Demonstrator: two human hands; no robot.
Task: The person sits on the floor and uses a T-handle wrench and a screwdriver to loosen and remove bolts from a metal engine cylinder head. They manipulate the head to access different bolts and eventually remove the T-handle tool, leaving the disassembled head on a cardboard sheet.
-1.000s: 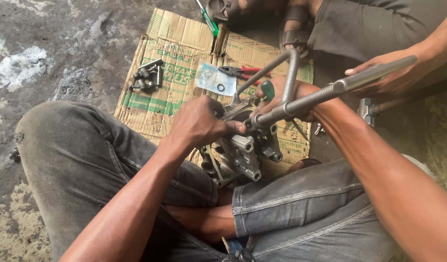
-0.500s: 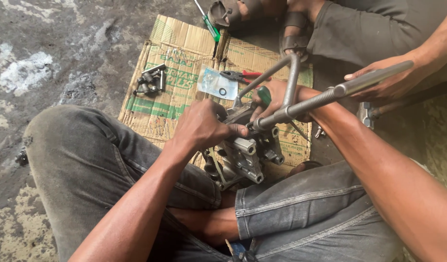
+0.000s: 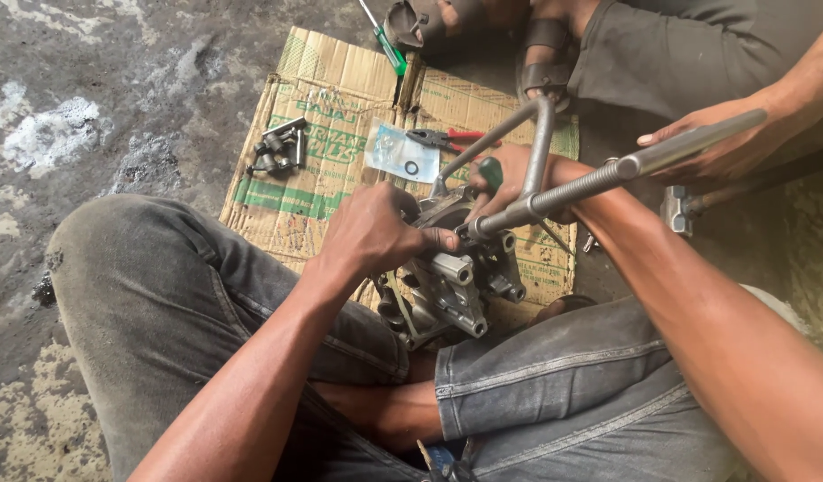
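- Several dark metal parts point(image 3: 280, 148) lie in a small cluster on the left of the flattened cardboard point(image 3: 322, 187) spread over the stained concrete floor.
- Next along, a clear plastic bag point(image 3: 401, 153) with a small black ring inside rests on the cardboard, with red-handled pliers point(image 3: 447, 137) just beside it and a green-handled screwdriver point(image 3: 383, 37) further up at the cardboard's top edge.
- The person's left hand point(image 3: 376, 230) is closed over the top of the grey metal engine assembly point(image 3: 452, 286), fingers curled down onto it, the thumb pointing toward the tool's tip.
- That assembly sits between the person's knees, at the near edge of the cardboard.
- The right hand point(image 3: 510, 178) is wrapped around a green-handled tool, partly hidden behind the metal cross wrench point(image 3: 554, 192), whose socket end meets the top of the assembly.
- Far right, another person's hand point(image 3: 724, 147) rests against the long arm of the wrench; how firmly it holds cannot be told.
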